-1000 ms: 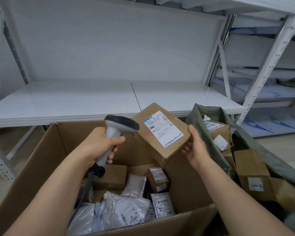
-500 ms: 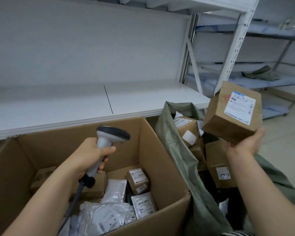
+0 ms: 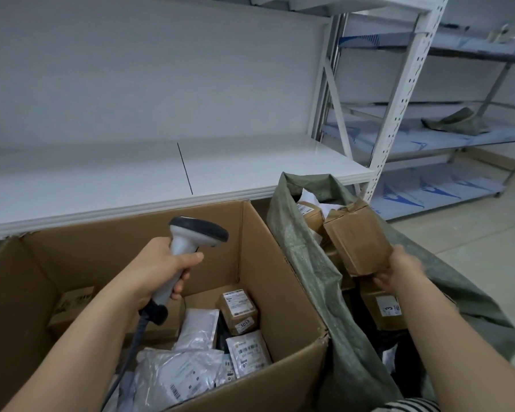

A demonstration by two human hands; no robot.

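Two hands are busy: the left hand [image 3: 161, 267] grips the barcode scanner [image 3: 198, 231] above the open carton [image 3: 268, 263], much as half a second ago. The right hand [image 3: 400, 273] holds the brown parcel [image 3: 359, 237] by its lower end. Raised with its label showing before, the parcel now sits low in the mouth of the green sack [image 3: 306, 278], label hidden.

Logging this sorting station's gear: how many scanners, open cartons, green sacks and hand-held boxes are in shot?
Barcode scanner, in the left hand: 1
Open cardboard carton: 1
Green sack: 1
Brown box, in the right hand: 1
Total: 4
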